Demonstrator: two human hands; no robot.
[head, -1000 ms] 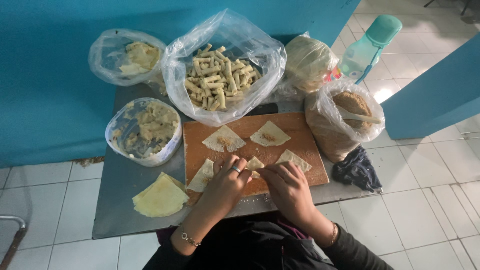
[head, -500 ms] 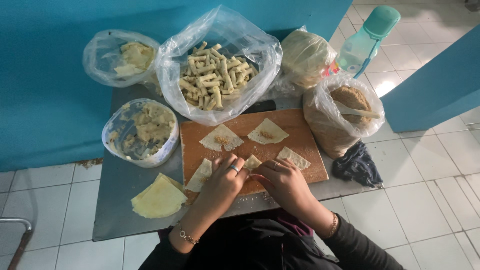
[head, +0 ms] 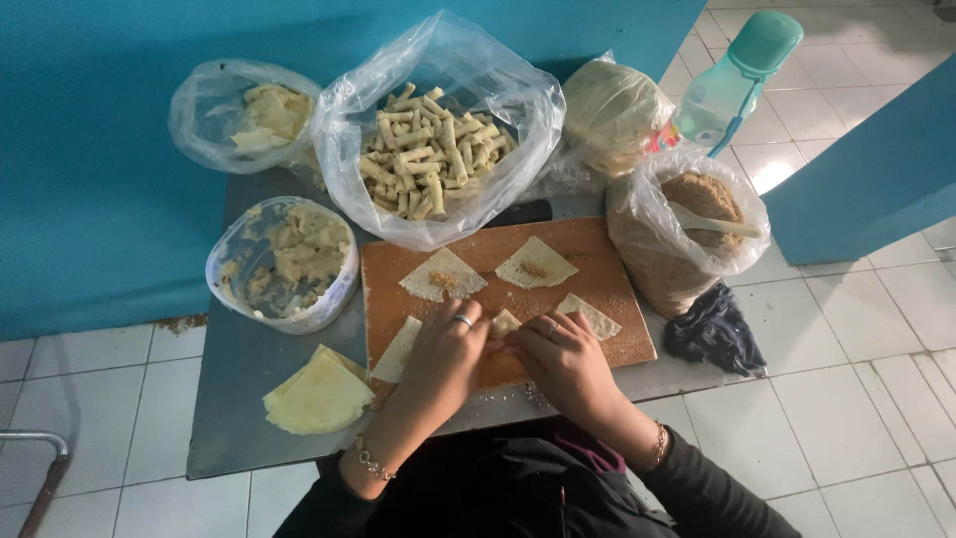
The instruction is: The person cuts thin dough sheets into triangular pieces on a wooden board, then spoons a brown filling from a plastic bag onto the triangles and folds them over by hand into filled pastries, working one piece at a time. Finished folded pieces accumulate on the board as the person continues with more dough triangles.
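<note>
place: home food-prep corner | cues: cutting board (head: 588,261) w/ wrappers, filling bowl (head: 284,264) (tiled floor (head: 856,399))

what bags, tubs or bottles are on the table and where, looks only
Clear bag of rolls: back centre, pale sticks.
Small clear bag: back left, yellowish dough.
Lined round tub: left, pale filling.
Wrapper bag: back right, cream.
Crumb bag: right, brown, with spoon.
Bottle: far right, teal cap.

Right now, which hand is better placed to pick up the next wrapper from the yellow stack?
Probably the left hand: the stack of wrappers lies on its side of the cutting board. The right hand would have to cross over.
</note>
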